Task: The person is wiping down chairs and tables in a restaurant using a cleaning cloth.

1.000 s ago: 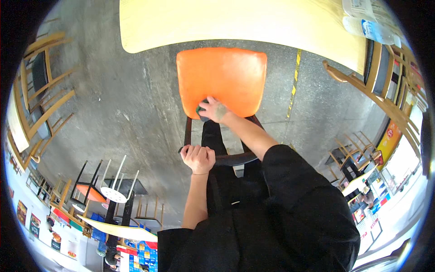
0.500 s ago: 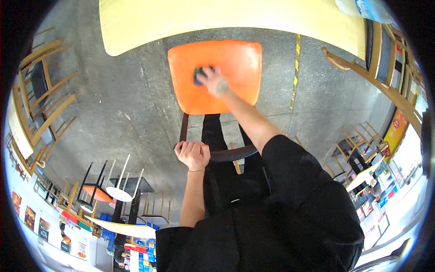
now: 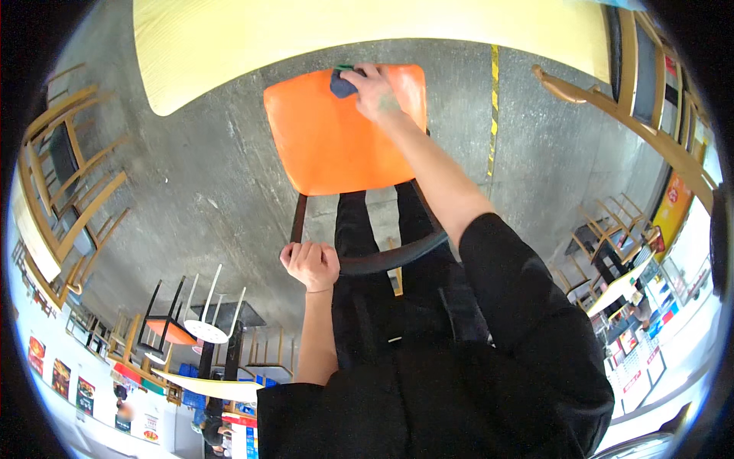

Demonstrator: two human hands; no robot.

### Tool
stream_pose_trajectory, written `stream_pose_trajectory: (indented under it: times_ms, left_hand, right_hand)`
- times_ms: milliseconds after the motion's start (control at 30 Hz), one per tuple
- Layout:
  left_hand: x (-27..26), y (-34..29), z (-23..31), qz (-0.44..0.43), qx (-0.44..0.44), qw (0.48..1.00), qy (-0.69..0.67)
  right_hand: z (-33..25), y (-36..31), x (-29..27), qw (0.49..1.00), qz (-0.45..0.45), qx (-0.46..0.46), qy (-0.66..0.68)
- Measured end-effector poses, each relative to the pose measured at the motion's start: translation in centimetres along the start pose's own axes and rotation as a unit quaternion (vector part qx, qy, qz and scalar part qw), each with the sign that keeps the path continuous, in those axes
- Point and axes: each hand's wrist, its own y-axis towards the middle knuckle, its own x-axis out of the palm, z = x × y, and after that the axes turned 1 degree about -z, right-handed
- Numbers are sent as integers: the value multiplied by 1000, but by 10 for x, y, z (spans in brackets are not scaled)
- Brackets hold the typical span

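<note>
In front of me is a chair with a smooth orange seat (image 3: 344, 141) and a dark curved backrest (image 3: 397, 258) on the side nearest me. My left hand (image 3: 311, 265) is closed around the left end of that backrest. Near the seat's far edge, my right hand (image 3: 375, 93) presses a bunched dark blue and green cloth (image 3: 344, 84) against the orange surface. The fingers curl over the cloth and hide part of it.
A pale yellow table (image 3: 306, 30) stands just beyond the seat. Wooden chairs (image 3: 73, 168) line the left, and a wooden-armed chair (image 3: 612, 107) is at the right. A white stool (image 3: 206, 330) stands behind on the left. Black-and-yellow tape (image 3: 493, 115) marks the grey concrete floor (image 3: 199, 168).
My right hand has moved the cloth from the seat's middle to its far edge. The chair, with my left hand on it, appears slightly farther left and turned a little.
</note>
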Motion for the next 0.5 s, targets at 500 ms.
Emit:
stream_pose_trajectory:
  times_ms: [500]
  left_hand:
    - [4,-6,2,-4,-45,999,26]
  right_hand:
    - [-21,-90,-29,871,-456,93,159]
